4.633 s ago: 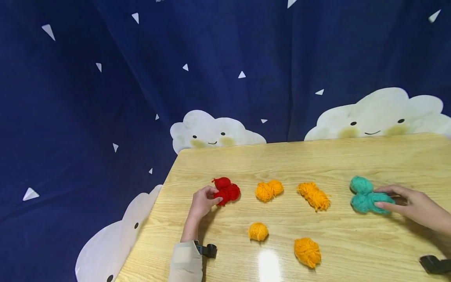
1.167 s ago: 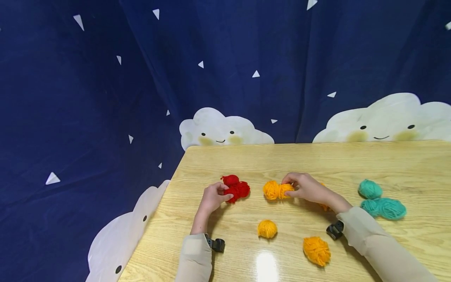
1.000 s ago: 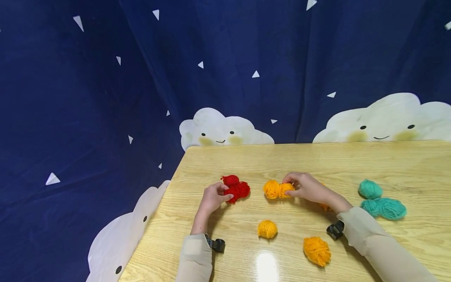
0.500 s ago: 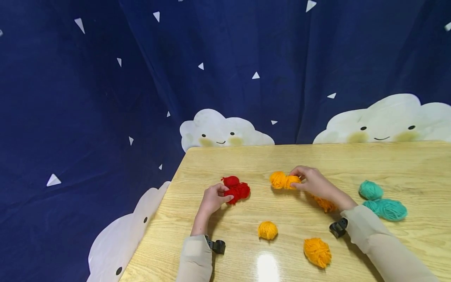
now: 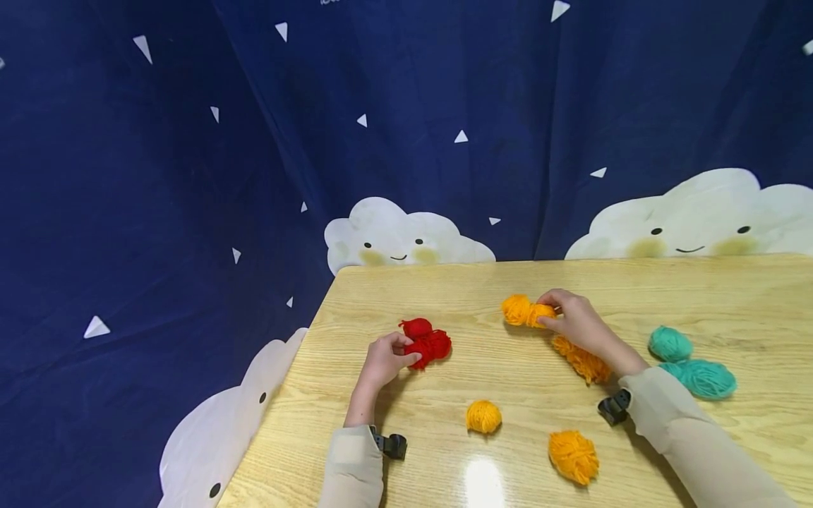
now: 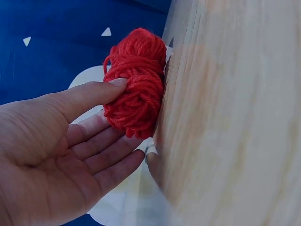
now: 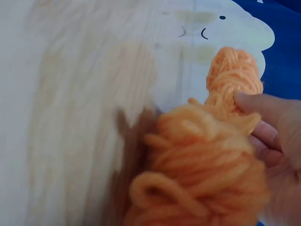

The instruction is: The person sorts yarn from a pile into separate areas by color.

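Note:
At the left of the table, my left hand (image 5: 384, 360) pinches a bundle of red yarn (image 5: 435, 343), and a smaller red ball (image 5: 416, 327) sits against its far side. The left wrist view shows the thumb pressed on the red strands (image 6: 136, 94), the fingers reaching underneath. Farther right, my right hand (image 5: 581, 321) grips one end of an orange yarn skein (image 5: 521, 310) narrowed at its middle. A second, looser orange skein (image 5: 579, 360) lies just nearer than this hand, partly behind the forearm. In the right wrist view that looser skein (image 7: 202, 174) looms large in front.
A small orange yarn ball (image 5: 483, 417) and a larger orange one (image 5: 574, 457) lie toward the front of the wooden table (image 5: 394, 289). Teal yarn, a ball (image 5: 670, 343) and a skein (image 5: 705, 379), lies at the right. A blue curtain (image 5: 413, 162) hangs behind.
My right hand left the teal yarn, took hold of the orange skein and carried it back and to the right, beyond the looser skein. The left hand keeps its hold on the red yarn.

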`<control>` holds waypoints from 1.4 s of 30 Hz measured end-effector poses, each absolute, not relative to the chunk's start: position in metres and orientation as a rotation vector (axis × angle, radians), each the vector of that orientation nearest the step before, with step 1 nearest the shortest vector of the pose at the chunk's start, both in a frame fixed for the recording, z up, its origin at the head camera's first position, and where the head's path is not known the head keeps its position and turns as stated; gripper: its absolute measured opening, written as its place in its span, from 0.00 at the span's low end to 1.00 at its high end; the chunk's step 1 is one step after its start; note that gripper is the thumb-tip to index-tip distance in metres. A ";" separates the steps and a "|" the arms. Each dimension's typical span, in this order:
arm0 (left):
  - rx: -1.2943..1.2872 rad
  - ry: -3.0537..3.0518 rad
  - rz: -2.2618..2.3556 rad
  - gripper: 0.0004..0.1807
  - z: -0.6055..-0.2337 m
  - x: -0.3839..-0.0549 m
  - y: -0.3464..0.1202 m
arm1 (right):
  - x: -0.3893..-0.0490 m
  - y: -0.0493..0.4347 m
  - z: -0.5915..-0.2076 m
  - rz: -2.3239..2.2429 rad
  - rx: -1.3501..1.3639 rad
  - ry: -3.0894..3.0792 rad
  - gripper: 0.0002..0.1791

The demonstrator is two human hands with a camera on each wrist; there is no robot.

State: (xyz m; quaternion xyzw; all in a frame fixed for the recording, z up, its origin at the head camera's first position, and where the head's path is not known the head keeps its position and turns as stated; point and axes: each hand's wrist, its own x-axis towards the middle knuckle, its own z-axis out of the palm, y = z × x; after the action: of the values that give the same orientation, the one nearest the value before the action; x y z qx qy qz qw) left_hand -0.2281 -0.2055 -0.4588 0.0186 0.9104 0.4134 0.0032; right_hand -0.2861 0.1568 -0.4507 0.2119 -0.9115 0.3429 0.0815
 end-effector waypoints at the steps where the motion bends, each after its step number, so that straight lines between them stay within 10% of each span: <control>1: 0.059 2.853 1.297 0.14 -0.459 -0.228 -0.205 | -0.286 0.158 -0.451 1.017 0.621 -2.730 0.12; 42: 0.079 2.845 1.306 0.14 -0.457 -0.228 -0.202 | -0.241 0.179 -0.451 0.890 0.658 -2.583 0.29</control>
State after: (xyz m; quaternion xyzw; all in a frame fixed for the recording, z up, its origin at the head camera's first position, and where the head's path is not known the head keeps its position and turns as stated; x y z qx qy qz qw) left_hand -0.2280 -0.2022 -0.4567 0.0252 0.9085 0.4171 0.0051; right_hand -0.2408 0.1788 -0.4511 0.2311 -0.9066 0.3123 0.1648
